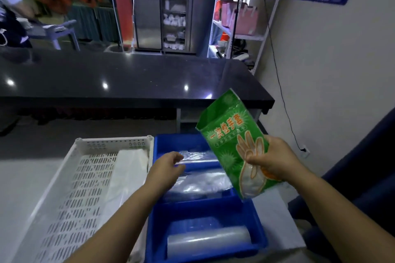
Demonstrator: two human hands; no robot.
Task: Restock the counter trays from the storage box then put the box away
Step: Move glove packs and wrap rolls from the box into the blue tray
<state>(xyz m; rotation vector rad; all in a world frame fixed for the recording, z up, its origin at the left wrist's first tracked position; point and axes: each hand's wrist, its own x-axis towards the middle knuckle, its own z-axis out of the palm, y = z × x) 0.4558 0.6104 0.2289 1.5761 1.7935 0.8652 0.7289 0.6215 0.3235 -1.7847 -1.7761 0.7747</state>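
My right hand [271, 159] grips the green glove packet [233, 139] by its lower right edge, fingers pinched on the wrapper, holding it tilted above the far blue tray [171, 141]. My left hand [168, 165] hangs loosely curled and empty over that tray's clear plastic bags [201, 179], just right of the white slotted basket [70, 188].

Two bare forearms, no sleeves, bare hands [271, 157]

Slotted crate [70, 194] left of two trays [259, 239], counter [128, 79] behind them
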